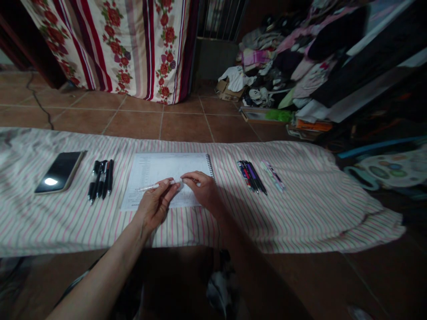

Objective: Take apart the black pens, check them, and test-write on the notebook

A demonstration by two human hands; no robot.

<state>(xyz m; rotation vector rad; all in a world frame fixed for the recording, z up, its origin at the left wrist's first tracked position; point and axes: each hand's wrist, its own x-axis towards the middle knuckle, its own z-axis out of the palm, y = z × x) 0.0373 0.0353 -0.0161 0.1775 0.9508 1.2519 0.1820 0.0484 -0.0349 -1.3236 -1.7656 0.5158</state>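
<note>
My left hand (159, 202) is closed around a slim, pale pen (148, 187), which points left over the paper. At the pen's right end, my right hand (203, 190) pinches with thumb and forefinger. A small pale piece shows beside those fingers, too small to name. Both hands are above a spiral notebook (173, 161) with printed writing on its page. Left of it lie several black pens (100, 180). To the right are a group of dark and purple pens (252, 177) and a few pastel pens (272, 176).
A smartphone (60, 172) lies at the left on a striped cloth (310, 200) covering the low surface. Beyond it are a tiled floor (133, 122) and a floral curtain (133, 44). Piled clothes (263, 58) fill the back right, with a pale plastic item (393, 169) at the right edge.
</note>
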